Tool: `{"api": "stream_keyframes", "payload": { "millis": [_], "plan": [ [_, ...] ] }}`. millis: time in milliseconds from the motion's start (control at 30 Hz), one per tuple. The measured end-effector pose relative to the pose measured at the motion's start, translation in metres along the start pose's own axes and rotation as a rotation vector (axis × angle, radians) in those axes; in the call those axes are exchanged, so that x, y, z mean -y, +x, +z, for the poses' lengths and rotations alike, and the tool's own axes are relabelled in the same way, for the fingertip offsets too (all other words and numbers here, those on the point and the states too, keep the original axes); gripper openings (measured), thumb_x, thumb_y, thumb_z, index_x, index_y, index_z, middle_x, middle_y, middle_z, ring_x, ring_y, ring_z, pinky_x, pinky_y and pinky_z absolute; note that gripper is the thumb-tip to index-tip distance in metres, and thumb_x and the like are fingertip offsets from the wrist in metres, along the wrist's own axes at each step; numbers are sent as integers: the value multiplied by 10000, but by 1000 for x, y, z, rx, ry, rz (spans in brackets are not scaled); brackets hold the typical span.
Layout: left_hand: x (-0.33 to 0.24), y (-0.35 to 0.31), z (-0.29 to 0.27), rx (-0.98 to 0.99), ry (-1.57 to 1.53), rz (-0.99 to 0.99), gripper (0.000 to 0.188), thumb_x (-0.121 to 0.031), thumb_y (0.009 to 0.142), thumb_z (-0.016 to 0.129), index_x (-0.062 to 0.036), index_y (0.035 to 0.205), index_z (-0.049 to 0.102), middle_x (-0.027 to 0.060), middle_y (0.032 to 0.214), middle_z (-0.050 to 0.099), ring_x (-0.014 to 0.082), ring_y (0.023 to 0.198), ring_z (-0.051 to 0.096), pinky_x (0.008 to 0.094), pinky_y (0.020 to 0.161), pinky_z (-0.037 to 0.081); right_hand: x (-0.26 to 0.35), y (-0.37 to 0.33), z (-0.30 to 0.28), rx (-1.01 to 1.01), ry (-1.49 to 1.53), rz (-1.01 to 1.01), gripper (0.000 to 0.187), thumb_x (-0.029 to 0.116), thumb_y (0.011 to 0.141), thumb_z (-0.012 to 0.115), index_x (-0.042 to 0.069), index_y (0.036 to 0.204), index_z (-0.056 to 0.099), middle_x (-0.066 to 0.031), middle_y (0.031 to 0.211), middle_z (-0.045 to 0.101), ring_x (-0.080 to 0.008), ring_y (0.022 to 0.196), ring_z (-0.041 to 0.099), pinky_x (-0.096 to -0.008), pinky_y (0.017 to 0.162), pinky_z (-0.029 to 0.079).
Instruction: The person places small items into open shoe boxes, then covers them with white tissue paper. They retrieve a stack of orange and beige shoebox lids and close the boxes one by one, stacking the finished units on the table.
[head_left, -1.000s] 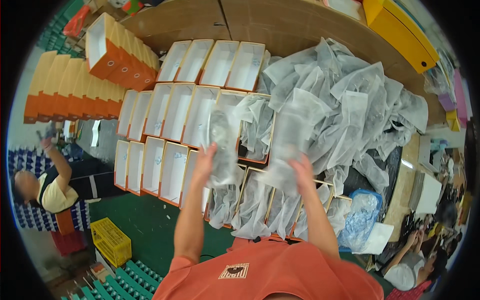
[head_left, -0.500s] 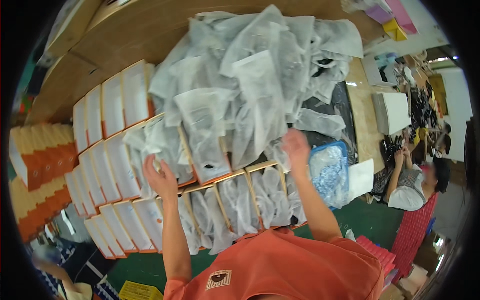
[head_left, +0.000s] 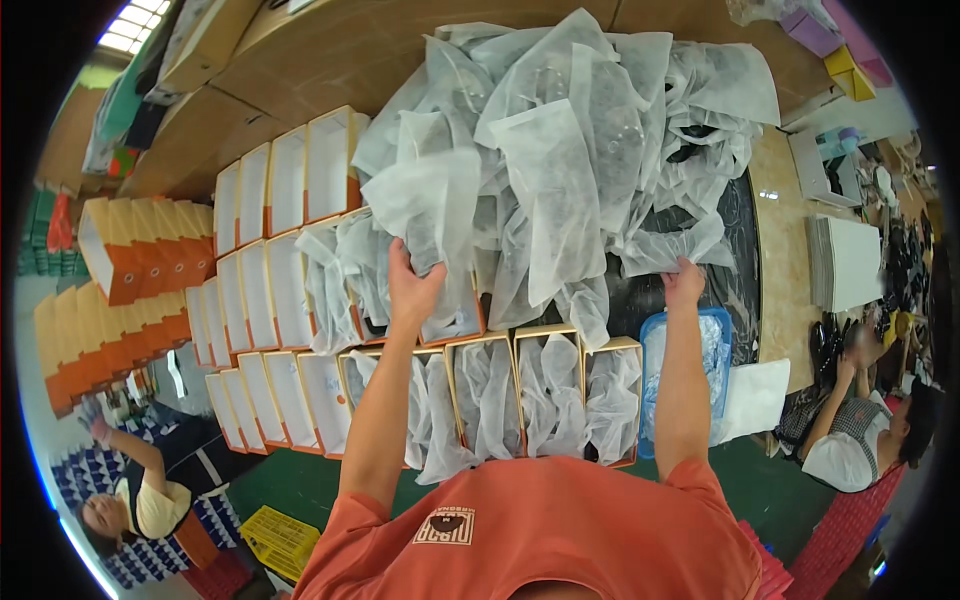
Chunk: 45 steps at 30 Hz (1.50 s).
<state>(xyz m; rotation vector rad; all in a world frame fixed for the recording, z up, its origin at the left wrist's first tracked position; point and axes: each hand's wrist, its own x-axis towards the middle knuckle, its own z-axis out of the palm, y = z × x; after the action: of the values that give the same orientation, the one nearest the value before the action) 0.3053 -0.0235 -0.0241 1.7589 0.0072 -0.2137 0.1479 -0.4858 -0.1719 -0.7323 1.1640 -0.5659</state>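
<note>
Head view, the only one. Can see two bare hands over the table [head_left: 742, 275]. Gripping one white bag [head_left: 440, 200] in left hand [head_left: 413, 293], fingers and thumb around its lower part, over the boxes left of centre. Grasping one smaller bag [head_left: 675, 246] by its near edge with right hand [head_left: 684, 284], fingers closed on it, just beyond one blue basket [head_left: 647, 390] of clear plastic. Can't count the bag pile [head_left: 550, 190] between and behind, too overlapped. Counting about fourteen white-lined boxes [head_left: 289, 282] at left: four back, five middle, five front. Counting at least four bag-filled boxes [head_left: 546, 331] in front row. Also seeing one yellow crate [head_left: 280, 540], two rows of stacked boxes [head_left: 150, 250], two co-workers [head_left: 150, 505], one each side.
</note>
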Motion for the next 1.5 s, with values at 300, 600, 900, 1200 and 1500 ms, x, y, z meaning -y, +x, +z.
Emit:
{"api": "stream_keyframes", "payload": {
  "millis": [300, 600, 900, 1200, 1500],
  "plan": [
    [-34, -142, -82, 52, -1243, -368, 510, -329, 967, 558, -50, 1392, 514, 120, 1285, 647, 285, 1174, 627, 435, 1034, 498, 79, -154, 31, 484, 19, 61, 346, 15, 893, 584, -45, 1234, 580, -143, 1175, 645, -275, 1072, 647, -387, 951, 514],
    [-36, -255, -49, 113, -1314, -736, 510, -465, 991, 519, -62, 1288, 613, 110, 1217, 682, 266, 1090, 661, 442, 999, 513, 56, -294, -17, 693, 149, -57, 645, 292, 960, 617, -29, 1470, 387, -185, 1405, 541, -301, 1258, 552, -460, 1094, 394],
    [32, -330, -239, -367, -878, -623, 608, -486, 987, 519, -28, 1387, 532, 115, 1329, 613, 256, 1200, 605, 401, 1044, 466, -171, -425, 67, 1087, -936, -360, 507, 161, 871, 664, -5, 1338, 563, -151, 1238, 655, -237, 1131, 613, -374, 1003, 465],
    [140, -235, -342, 28, 690, -273, 643, -314, 964, 543, 65, 1458, 381, 281, 1492, 366, 408, 1384, 381, 434, 1145, 316, -263, -630, 159, 1597, -1178, -568, 596, 290, 995, 537, 1, 1485, 361, -311, 1420, 459, -445, 1304, 485, -468, 1089, 411],
    [134, -215, -288, -255, 1056, -34, 488, -58, 898, 603, 62, 1357, 489, 276, 1445, 459, 429, 1303, 473, 513, 1108, 364, -44, -234, 40, 657, -791, -481, 216, 148, 949, 656, 12, 1114, 688, -56, 1005, 723, -131, 944, 660, -297, 853, 529]
  ]
}}
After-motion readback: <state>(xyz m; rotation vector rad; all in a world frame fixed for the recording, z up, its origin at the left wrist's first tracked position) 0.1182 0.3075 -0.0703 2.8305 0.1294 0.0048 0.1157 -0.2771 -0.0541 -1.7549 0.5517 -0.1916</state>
